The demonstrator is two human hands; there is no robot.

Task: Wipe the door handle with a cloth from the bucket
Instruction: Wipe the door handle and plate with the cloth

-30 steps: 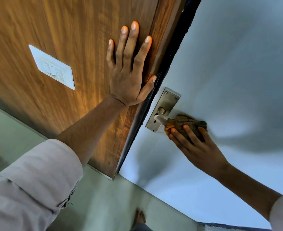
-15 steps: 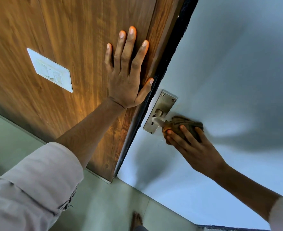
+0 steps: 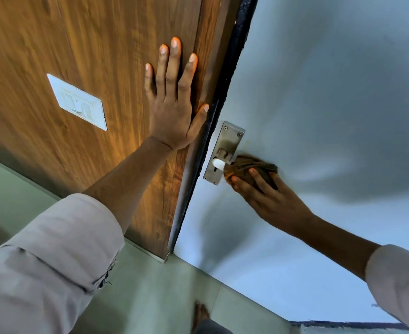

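A metal door handle (image 3: 219,163) on a steel backplate (image 3: 230,137) sits at the left edge of a pale blue-white door (image 3: 319,92). My right hand (image 3: 268,196) grips a brown cloth (image 3: 246,165) wrapped around the lever; only the lever's pale inner end shows. My left hand (image 3: 173,102) lies flat with fingers spread on the brown wooden panel (image 3: 102,44) beside the door edge, thumb near the black frame strip (image 3: 232,68). No bucket is in view.
A white switch plate (image 3: 78,102) is mounted on the wooden panel left of my left hand. Pale green floor tiles (image 3: 150,297) lie below, with a bare foot (image 3: 201,314) at the bottom.
My right hand with the cloth has stayed on the lever, shifting slightly along it. My left hand stays flat on the wood. The view has drifted a little.
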